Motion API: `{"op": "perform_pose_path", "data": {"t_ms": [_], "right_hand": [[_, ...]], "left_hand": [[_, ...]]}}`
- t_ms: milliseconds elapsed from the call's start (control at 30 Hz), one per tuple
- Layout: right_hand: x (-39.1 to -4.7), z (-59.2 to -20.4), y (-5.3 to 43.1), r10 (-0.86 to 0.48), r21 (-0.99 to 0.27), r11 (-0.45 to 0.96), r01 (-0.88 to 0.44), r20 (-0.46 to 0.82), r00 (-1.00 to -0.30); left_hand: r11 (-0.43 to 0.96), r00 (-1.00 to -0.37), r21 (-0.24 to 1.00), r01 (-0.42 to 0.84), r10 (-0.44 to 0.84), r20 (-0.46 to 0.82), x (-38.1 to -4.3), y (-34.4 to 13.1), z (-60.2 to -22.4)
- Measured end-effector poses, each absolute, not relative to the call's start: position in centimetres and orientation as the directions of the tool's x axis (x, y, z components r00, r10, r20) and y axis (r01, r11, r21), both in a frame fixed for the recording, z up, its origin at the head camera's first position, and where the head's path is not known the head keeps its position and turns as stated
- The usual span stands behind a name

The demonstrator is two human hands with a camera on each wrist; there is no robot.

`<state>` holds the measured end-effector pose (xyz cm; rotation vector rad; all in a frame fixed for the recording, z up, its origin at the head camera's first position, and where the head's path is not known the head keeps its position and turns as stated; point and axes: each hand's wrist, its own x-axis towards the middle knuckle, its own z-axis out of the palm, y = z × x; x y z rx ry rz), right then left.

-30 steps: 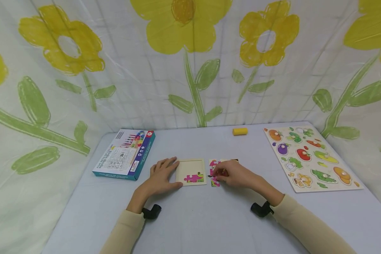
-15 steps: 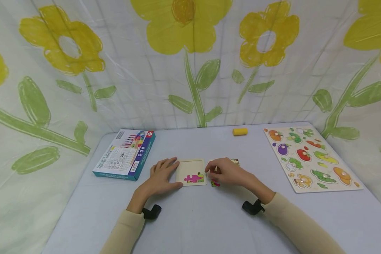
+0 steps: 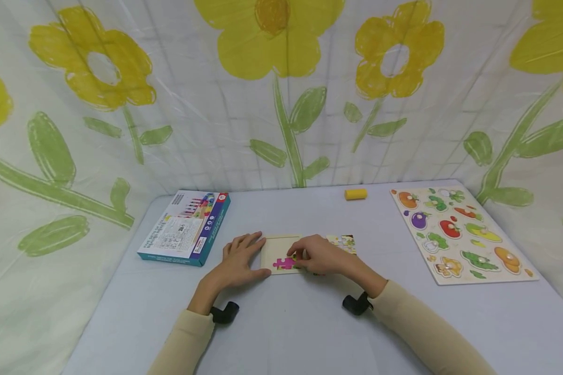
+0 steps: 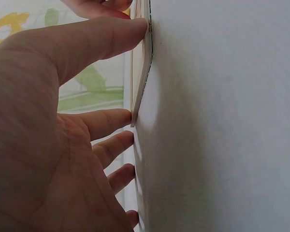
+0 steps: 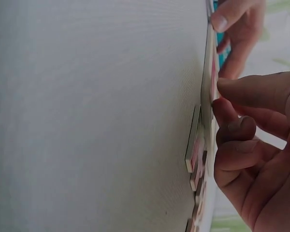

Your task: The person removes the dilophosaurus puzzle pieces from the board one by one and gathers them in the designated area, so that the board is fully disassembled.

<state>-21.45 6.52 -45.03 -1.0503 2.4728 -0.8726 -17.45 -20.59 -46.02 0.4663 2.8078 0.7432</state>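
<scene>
A shallow square wooden puzzle tray (image 3: 274,245) lies on the table, with joined pink and green jigsaw pieces (image 3: 283,263) along its near side. My left hand (image 3: 236,263) rests at the tray's left edge, its thumb at the near corner and its index finger at the far one. The other left fingers are spread on the table in the left wrist view. Over the right part of the tray, my right hand (image 3: 321,255) holds thumb and index finger close together on a puzzle piece, mostly hidden by the fingers. Loose puzzle pieces (image 5: 193,147) lie just right of the tray.
More pale puzzle pieces (image 3: 342,240) lie beyond the right hand. A flat blue and white box (image 3: 183,229) stands at the left. A yellow cylinder (image 3: 355,194) lies at the back, and a vegetable peg puzzle board (image 3: 460,234) on the right. A flower-patterned curtain (image 3: 206,130) hangs behind.
My right hand has moved left from the loose pieces to above the tray, uncovering the pale pieces behind it. My left hand has stayed at the tray's edge.
</scene>
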Motion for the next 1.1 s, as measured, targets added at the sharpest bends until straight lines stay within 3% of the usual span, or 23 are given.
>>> {"op": "perform_pose_path", "data": {"t_ms": [267, 600, 1100], "right_hand": [[-21.5, -44.83, 6.0, -0.754, -0.593, 0.549, -0.589, -0.048, -0.655], [-21.56, -44.64, 5.9, -0.737, -0.66, 0.556, -0.506, -0.109, -0.667], [-21.95, -44.94, 5.83, -0.725, -0.649, 0.567, -0.507, -0.102, -0.681]], "left_hand": [[0.825, -0.931, 0.506, 0.251, 0.349, -0.109, -17.5, -20.64, -46.12], [0.829, -0.932, 0.503, 0.244, 0.343, -0.113, -17.55, -20.55, -46.23], [0.834, -0.935, 0.499, 0.233, 0.333, -0.119, -17.48, -20.47, -46.27]]}}
